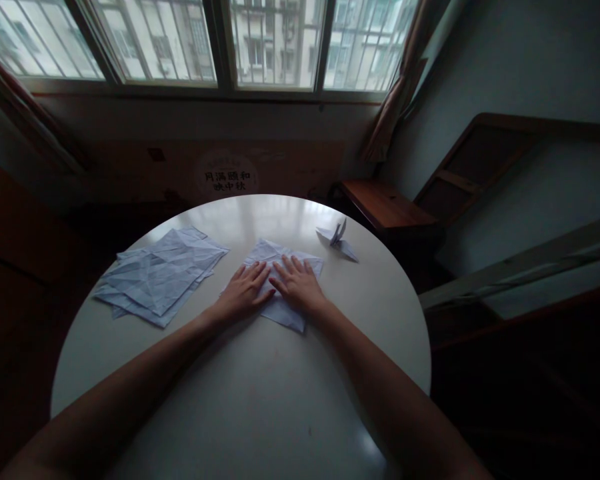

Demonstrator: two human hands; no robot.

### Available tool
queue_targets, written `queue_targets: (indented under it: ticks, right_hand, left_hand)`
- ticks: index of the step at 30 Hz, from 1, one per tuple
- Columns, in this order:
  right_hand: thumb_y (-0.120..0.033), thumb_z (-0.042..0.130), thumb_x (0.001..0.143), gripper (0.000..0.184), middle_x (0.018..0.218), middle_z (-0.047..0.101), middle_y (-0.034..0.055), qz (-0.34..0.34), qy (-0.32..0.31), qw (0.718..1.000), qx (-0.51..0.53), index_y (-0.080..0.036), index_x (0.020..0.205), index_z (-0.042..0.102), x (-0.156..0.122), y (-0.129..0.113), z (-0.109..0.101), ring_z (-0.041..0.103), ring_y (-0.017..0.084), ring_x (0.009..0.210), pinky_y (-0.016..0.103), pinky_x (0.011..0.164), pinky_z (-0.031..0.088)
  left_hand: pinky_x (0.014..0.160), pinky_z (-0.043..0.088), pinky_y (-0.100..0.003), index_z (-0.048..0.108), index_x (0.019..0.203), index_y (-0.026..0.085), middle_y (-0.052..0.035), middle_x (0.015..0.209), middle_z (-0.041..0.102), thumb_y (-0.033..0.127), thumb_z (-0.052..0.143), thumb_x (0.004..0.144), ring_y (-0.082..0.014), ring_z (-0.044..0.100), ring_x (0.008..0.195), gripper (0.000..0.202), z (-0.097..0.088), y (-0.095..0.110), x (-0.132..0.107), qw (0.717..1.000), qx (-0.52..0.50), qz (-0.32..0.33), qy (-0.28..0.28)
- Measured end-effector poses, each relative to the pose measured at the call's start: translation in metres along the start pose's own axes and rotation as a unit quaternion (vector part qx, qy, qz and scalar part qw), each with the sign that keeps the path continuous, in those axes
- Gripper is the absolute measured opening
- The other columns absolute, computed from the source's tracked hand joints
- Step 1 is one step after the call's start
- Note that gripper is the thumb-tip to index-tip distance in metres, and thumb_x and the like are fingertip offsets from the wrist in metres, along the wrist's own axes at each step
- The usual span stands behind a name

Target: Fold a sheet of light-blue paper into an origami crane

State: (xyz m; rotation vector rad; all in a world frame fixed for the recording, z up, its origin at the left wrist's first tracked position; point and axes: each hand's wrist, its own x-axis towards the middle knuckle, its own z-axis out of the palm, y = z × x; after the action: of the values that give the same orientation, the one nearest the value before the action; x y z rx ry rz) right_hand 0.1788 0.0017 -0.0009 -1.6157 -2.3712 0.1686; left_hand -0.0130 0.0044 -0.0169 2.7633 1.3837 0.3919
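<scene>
A creased sheet of white paper lies on the round white table, in the middle of the head view. My left hand rests flat on its left part with the fingers spread. On its right part lies my right hand, palm down and fingers apart. The two thumbs nearly meet over the sheet, and both hands cover much of it. To the right stands a folded paper crane, apart from my hands. A stack of creased paper sheets sits on the left side of the table.
The round table has a curved edge on every side. Behind it, a long box with printed characters stands below the barred window. A wooden chair is at the back right, near a curtain.
</scene>
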Motion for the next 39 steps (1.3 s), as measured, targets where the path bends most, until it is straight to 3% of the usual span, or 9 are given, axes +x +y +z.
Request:
queue_targets:
  ticks: [4, 11, 17, 20, 24, 28, 33, 36, 39]
  right_hand:
    - [-0.063, 0.024, 0.098, 0.066, 0.163, 0.022, 0.0062, 0.037, -0.054, 0.998, -0.009, -0.028, 0.153, 0.033, 0.001, 0.001, 0.004, 0.015, 0.032, 0.150, 0.061, 0.118, 0.005]
    - [-0.062, 0.028, 0.097, 0.067, 0.164, 0.017, 0.0062, 0.144, -0.073, 0.987, -0.015, -0.028, 0.155, 0.028, 0.006, 0.023, -0.007, 0.010, 0.033, 0.151, 0.063, 0.117, 0.001]
    - [-0.057, 0.035, 0.097, 0.063, 0.162, 0.023, 0.0087, 0.133, -0.046, 0.990, -0.021, -0.026, 0.152, 0.035, 0.005, 0.023, -0.007, 0.016, 0.035, 0.149, 0.064, 0.116, 0.007]
    - [-0.055, 0.037, 0.097, 0.062, 0.162, 0.025, 0.0097, 0.129, -0.039, 0.991, -0.022, -0.025, 0.151, 0.038, 0.004, 0.023, -0.007, 0.019, 0.036, 0.148, 0.065, 0.116, 0.009]
    - [-0.054, 0.038, 0.097, 0.060, 0.161, 0.026, 0.0102, 0.125, -0.028, 0.991, -0.022, -0.025, 0.150, 0.039, 0.004, 0.025, -0.005, 0.019, 0.036, 0.148, 0.065, 0.115, 0.009]
    - [-0.054, 0.040, 0.096, 0.060, 0.161, 0.027, 0.0102, 0.126, -0.026, 0.992, -0.017, -0.026, 0.150, 0.040, 0.004, 0.026, -0.003, 0.021, 0.036, 0.148, 0.065, 0.115, 0.010]
    - [-0.051, 0.044, 0.096, 0.058, 0.158, 0.034, 0.0123, 0.142, 0.020, 0.990, -0.002, -0.023, 0.147, 0.044, 0.005, 0.028, -0.002, 0.025, 0.035, 0.146, 0.059, 0.116, 0.014]
    - [-0.046, 0.046, 0.096, 0.056, 0.154, 0.040, 0.0135, 0.182, 0.073, 0.981, 0.010, -0.019, 0.145, 0.047, 0.007, 0.030, 0.000, 0.032, 0.033, 0.143, 0.049, 0.116, 0.022]
    - [-0.044, 0.047, 0.095, 0.055, 0.152, 0.043, 0.0126, 0.190, 0.085, 0.978, 0.015, -0.019, 0.144, 0.049, 0.007, 0.031, 0.000, 0.035, 0.032, 0.141, 0.046, 0.115, 0.024]
  left_hand:
    - [0.119, 0.023, -0.051, 0.036, 0.150, 0.014, -0.0166, 0.156, 0.036, 0.052, 0.039, 0.098, -0.0294, 0.029, 0.146, 0.064, 0.002, -0.001, 0.001, 1.000, 0.004, -0.005, -0.017]
    - [0.119, 0.023, -0.051, 0.039, 0.149, 0.016, -0.0163, 0.157, 0.034, 0.053, 0.042, 0.097, -0.0304, 0.028, 0.147, 0.064, 0.003, -0.002, 0.000, 1.000, 0.009, -0.003, -0.008]
    - [0.118, 0.024, -0.054, 0.042, 0.147, 0.017, -0.0163, 0.156, 0.036, 0.050, 0.041, 0.097, -0.0324, 0.030, 0.146, 0.060, -0.001, -0.001, 0.000, 1.000, -0.006, -0.006, -0.012]
    - [0.115, 0.030, -0.055, 0.044, 0.146, 0.018, -0.0166, 0.154, 0.039, 0.046, 0.047, 0.096, -0.0335, 0.033, 0.144, 0.057, -0.004, 0.000, 0.000, 0.999, -0.029, 0.003, 0.024]
    - [0.111, 0.040, -0.046, 0.056, 0.134, 0.020, -0.0129, 0.138, 0.059, 0.032, 0.046, 0.098, -0.0245, 0.052, 0.131, 0.039, -0.008, 0.003, 0.000, 0.987, -0.089, 0.118, 0.063]
    - [0.114, 0.036, -0.048, 0.064, 0.123, 0.023, -0.0117, 0.133, 0.063, 0.039, 0.058, 0.092, -0.0243, 0.057, 0.126, 0.036, -0.011, 0.004, -0.001, 0.972, -0.107, 0.205, 0.037]
    - [0.113, 0.035, -0.051, 0.061, 0.128, 0.023, -0.0139, 0.138, 0.059, 0.057, 0.072, 0.076, -0.0298, 0.053, 0.130, 0.063, -0.010, 0.001, -0.002, 0.970, -0.115, 0.214, 0.012]
    - [0.112, 0.037, -0.048, 0.064, 0.122, 0.021, -0.0125, 0.134, 0.062, 0.053, 0.067, 0.083, -0.0276, 0.054, 0.130, 0.050, -0.007, 0.000, -0.001, 0.975, -0.105, 0.194, 0.033]
    - [0.111, 0.037, -0.047, 0.068, 0.113, 0.022, -0.0100, 0.129, 0.066, 0.046, 0.063, 0.088, -0.0261, 0.057, 0.127, 0.035, -0.005, 0.001, 0.000, 0.982, -0.095, 0.154, 0.053]
